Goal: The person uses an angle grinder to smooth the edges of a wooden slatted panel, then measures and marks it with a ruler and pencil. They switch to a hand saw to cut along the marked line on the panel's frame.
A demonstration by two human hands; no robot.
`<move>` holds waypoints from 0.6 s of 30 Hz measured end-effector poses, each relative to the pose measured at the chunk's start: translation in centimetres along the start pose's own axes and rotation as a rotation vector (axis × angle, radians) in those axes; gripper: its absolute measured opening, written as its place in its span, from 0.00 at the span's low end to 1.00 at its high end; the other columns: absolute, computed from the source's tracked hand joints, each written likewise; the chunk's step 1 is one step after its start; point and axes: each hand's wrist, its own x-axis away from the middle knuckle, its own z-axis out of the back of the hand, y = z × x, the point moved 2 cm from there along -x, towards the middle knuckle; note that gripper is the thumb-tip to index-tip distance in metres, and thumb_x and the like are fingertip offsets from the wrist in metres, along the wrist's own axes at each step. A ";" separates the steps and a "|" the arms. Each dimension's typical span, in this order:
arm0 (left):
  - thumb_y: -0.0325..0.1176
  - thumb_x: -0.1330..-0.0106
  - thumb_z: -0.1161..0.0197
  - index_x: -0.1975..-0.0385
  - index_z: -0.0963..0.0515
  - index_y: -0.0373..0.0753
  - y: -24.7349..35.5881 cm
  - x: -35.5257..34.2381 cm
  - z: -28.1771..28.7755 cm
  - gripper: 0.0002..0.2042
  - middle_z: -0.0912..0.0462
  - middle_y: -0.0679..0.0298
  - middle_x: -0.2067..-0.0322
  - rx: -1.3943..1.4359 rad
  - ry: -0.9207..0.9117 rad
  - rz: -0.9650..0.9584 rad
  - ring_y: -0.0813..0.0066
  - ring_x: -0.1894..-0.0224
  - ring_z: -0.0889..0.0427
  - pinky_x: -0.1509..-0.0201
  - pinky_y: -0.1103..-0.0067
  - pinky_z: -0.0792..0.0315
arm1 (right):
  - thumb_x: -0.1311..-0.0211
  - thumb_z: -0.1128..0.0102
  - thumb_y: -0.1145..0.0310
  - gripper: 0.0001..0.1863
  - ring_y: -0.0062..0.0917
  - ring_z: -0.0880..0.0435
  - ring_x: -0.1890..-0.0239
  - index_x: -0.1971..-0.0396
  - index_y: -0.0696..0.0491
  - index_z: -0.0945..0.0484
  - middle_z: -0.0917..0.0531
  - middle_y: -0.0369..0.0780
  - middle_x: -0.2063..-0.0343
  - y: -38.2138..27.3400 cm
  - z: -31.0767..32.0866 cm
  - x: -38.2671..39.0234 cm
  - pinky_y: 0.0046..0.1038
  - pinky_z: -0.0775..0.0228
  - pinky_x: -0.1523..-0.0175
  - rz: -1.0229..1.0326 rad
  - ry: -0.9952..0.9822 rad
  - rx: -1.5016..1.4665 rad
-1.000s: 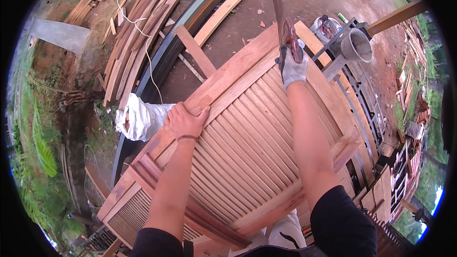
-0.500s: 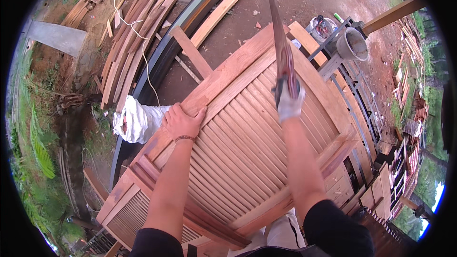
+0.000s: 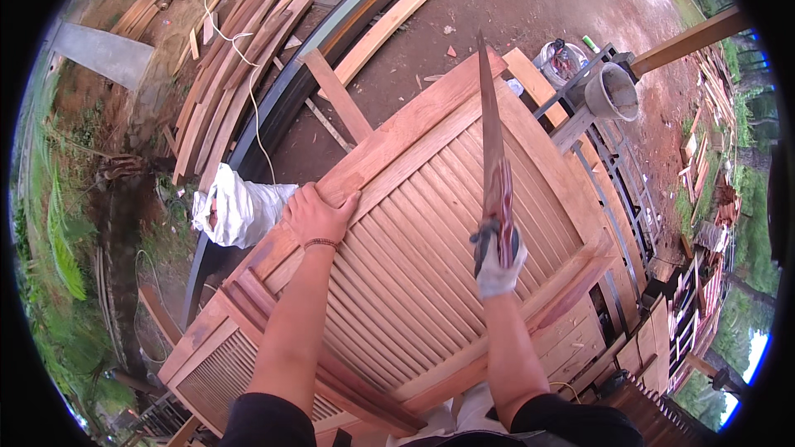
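Note:
A large louvered wooden shutter panel (image 3: 431,223) of bare reddish wood lies slanted before me, its slats set in a thick frame. My left hand (image 3: 317,213), bare with a bracelet at the wrist, is clamped over the frame's far left rail, thumb on top. My right hand (image 3: 499,266), in a white and dark glove, is closed round the handle of a handsaw (image 3: 492,128). The saw's long tapering blade points away from me, its tip by the panel's far corner. Whether its teeth touch the wood cannot be made out.
Beside my left hand is a white wrapped bundle (image 3: 240,207). Stacked planks (image 3: 240,74) and long dark beams (image 3: 290,83) lie beyond it, a white cord across them. At the right stand a grey bucket (image 3: 611,93) and a metal frame (image 3: 625,174).
My right hand has drawn the saw back toward me, and the blade tip has come nearer. My left hand keeps its place on the rail.

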 end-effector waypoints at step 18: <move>0.65 0.51 0.33 0.53 0.26 0.36 0.7 0.1 -0.7 0.37 0.23 0.57 0.56 0.025 0.091 -0.071 0.58 0.47 0.28 0.38 0.64 0.42 | 0.36 0.43 0.68 0.12 0.23 0.19 0.79 0.60 0.61 0.20 0.18 0.41 0.75 -2.5 -2.3 -8.0 0.28 0.25 0.73 0.050 0.000 0.085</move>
